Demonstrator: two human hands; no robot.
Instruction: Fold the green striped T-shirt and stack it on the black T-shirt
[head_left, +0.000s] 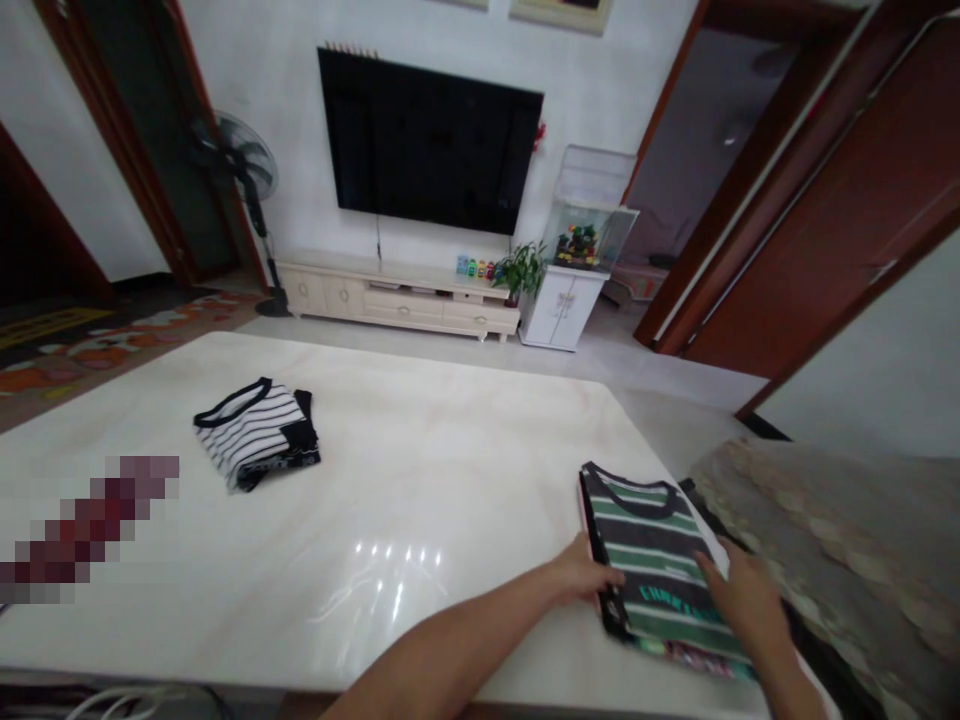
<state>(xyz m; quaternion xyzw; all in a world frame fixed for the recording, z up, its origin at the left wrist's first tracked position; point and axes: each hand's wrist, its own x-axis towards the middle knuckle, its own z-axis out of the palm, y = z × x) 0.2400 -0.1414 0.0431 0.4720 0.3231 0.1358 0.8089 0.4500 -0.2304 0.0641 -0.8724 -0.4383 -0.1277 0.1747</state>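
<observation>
A pile of folded clothes lies at the right edge of the white marble table [420,470]; on top is a green and dark striped shirt [652,545]. My left hand [589,575] presses against the pile's left side with its fingers together. My right hand [742,595] lies flat on top of the striped shirt near its right edge, fingers stretched out. Further left on the table sits a second folded pile, a black and white striped shirt [255,435].
A patterned sofa cover [840,560] lies right of the table. Beyond the table stand a low TV cabinet [397,300], a wall TV [431,145], a standing fan [247,180], a potted plant [521,270] and a fish tank [589,215] on a small white cabinet.
</observation>
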